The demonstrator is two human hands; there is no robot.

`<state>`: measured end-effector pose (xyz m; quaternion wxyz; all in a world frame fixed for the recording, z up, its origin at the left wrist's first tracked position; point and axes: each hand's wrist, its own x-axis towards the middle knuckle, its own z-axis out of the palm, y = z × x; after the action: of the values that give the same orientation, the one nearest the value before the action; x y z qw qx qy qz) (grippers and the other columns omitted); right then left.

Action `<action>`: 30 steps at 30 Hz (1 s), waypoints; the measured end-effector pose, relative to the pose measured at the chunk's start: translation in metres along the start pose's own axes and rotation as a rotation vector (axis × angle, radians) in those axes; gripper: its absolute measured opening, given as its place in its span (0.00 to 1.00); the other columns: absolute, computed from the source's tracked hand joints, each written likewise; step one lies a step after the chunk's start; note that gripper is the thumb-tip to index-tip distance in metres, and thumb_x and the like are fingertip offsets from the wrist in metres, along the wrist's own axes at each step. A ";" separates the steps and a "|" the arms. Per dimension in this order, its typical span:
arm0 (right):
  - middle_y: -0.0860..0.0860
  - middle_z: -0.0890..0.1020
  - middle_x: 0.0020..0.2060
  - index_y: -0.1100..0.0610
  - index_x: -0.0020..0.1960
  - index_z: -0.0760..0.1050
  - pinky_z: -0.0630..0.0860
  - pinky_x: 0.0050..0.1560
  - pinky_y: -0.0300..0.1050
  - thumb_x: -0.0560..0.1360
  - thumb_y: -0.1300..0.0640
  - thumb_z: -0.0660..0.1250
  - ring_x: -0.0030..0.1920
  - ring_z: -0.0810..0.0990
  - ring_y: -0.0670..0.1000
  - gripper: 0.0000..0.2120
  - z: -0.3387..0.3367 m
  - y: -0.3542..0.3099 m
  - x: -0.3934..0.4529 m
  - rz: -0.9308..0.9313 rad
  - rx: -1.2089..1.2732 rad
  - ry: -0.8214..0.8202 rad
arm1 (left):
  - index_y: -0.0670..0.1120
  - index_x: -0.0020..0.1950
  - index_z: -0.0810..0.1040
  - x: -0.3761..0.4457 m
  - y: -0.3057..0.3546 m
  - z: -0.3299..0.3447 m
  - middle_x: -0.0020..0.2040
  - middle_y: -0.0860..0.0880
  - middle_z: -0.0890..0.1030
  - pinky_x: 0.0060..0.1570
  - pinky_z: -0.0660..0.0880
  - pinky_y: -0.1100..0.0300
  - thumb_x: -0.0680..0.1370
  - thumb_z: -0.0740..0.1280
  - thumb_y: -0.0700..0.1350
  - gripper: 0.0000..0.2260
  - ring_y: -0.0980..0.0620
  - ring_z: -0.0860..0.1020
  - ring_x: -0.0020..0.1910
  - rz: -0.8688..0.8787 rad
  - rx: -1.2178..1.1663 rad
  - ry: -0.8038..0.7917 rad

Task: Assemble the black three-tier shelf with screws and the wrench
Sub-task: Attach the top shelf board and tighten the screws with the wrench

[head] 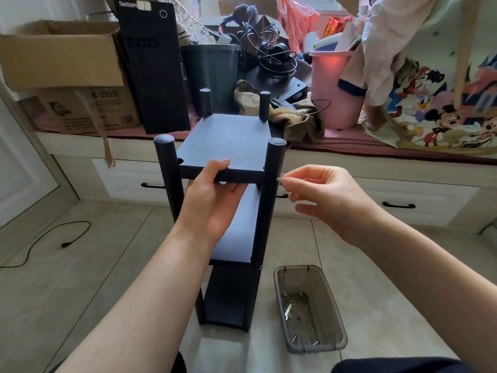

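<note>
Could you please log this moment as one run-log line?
left hand grips top board | right hand pinches screw at post | wrench in tray

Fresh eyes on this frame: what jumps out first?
Centre frame, the black shelf stands upright on the tiled floor, the left hand gripping the front edge of its top board. The right hand pinches a screw against the front right post. A grey tray of screws sits on the floor beside it.

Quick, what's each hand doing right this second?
Left hand: grips the front edge of the top shelf board.
Right hand: pinches a screw at the front right post.
</note>
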<state>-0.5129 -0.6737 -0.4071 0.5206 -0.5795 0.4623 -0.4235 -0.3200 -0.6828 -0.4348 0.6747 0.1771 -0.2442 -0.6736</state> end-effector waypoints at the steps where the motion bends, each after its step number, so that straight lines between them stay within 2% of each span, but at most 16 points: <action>1: 0.49 0.84 0.35 0.53 0.41 0.85 0.78 0.38 0.37 0.73 0.56 0.75 0.36 0.80 0.44 0.02 0.000 -0.001 0.000 -0.044 -0.062 0.030 | 0.42 0.65 0.71 0.000 0.000 0.000 0.57 0.44 0.82 0.62 0.79 0.51 0.79 0.64 0.36 0.14 0.45 0.82 0.59 0.001 0.001 -0.002; 4: 0.49 0.85 0.35 0.52 0.40 0.84 0.78 0.37 0.36 0.73 0.57 0.74 0.35 0.80 0.43 0.03 0.001 -0.001 0.000 -0.205 -0.221 0.101 | 0.41 0.64 0.72 0.000 0.000 0.000 0.56 0.44 0.82 0.61 0.79 0.52 0.79 0.63 0.36 0.13 0.45 0.83 0.58 0.006 0.002 -0.010; 6: 0.48 0.84 0.34 0.51 0.40 0.84 0.78 0.37 0.36 0.73 0.58 0.74 0.34 0.80 0.42 0.04 0.002 0.000 0.000 -0.245 -0.253 0.116 | 0.41 0.61 0.74 0.000 0.001 0.000 0.54 0.44 0.83 0.60 0.79 0.52 0.79 0.63 0.35 0.11 0.46 0.83 0.57 0.009 -0.006 -0.016; 10: 0.46 0.84 0.36 0.50 0.40 0.85 0.78 0.40 0.38 0.73 0.53 0.74 0.37 0.80 0.43 0.03 0.002 0.002 -0.001 -0.031 -0.078 0.048 | 0.43 0.52 0.75 0.000 0.000 0.001 0.46 0.47 0.84 0.58 0.80 0.52 0.80 0.63 0.35 0.05 0.48 0.84 0.51 0.014 0.007 -0.027; 16: 0.47 0.85 0.36 0.50 0.40 0.84 0.76 0.36 0.33 0.73 0.54 0.74 0.35 0.80 0.42 0.03 0.001 0.000 0.002 -0.172 -0.208 0.076 | 0.42 0.57 0.75 0.001 0.001 0.001 0.51 0.45 0.84 0.58 0.80 0.51 0.79 0.63 0.35 0.08 0.46 0.84 0.55 0.016 0.005 -0.019; 21: 0.47 0.83 0.37 0.50 0.43 0.85 0.75 0.44 0.42 0.74 0.51 0.73 0.38 0.79 0.44 0.04 -0.003 0.001 0.005 0.020 -0.071 -0.040 | 0.42 0.51 0.77 0.001 0.003 0.002 0.50 0.45 0.84 0.59 0.80 0.51 0.79 0.63 0.35 0.05 0.46 0.84 0.54 0.005 0.004 -0.014; 24: 0.47 0.82 0.38 0.51 0.44 0.85 0.73 0.45 0.44 0.74 0.51 0.73 0.39 0.78 0.45 0.04 -0.004 0.003 0.006 0.054 -0.015 -0.072 | 0.42 0.48 0.77 0.001 0.003 0.003 0.46 0.46 0.84 0.60 0.79 0.50 0.80 0.63 0.35 0.05 0.46 0.84 0.51 0.009 0.002 -0.016; 28: 0.46 0.83 0.38 0.50 0.44 0.84 0.76 0.45 0.43 0.75 0.51 0.72 0.39 0.79 0.44 0.04 -0.003 0.005 0.007 0.006 -0.074 -0.017 | 0.43 0.50 0.76 0.001 0.001 0.002 0.50 0.45 0.84 0.62 0.78 0.48 0.80 0.63 0.36 0.04 0.45 0.83 0.56 0.015 0.023 -0.030; 30: 0.45 0.84 0.37 0.51 0.43 0.84 0.77 0.42 0.39 0.75 0.52 0.72 0.38 0.79 0.42 0.04 -0.001 0.007 0.008 -0.070 -0.140 0.041 | 0.42 0.54 0.76 0.001 0.002 0.002 0.53 0.44 0.84 0.62 0.78 0.48 0.79 0.63 0.36 0.05 0.44 0.83 0.57 0.013 0.025 -0.036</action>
<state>-0.5128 -0.6817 -0.4135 0.4541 -0.6216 0.4809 -0.4197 -0.3199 -0.6832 -0.4322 0.6724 0.1717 -0.2656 -0.6692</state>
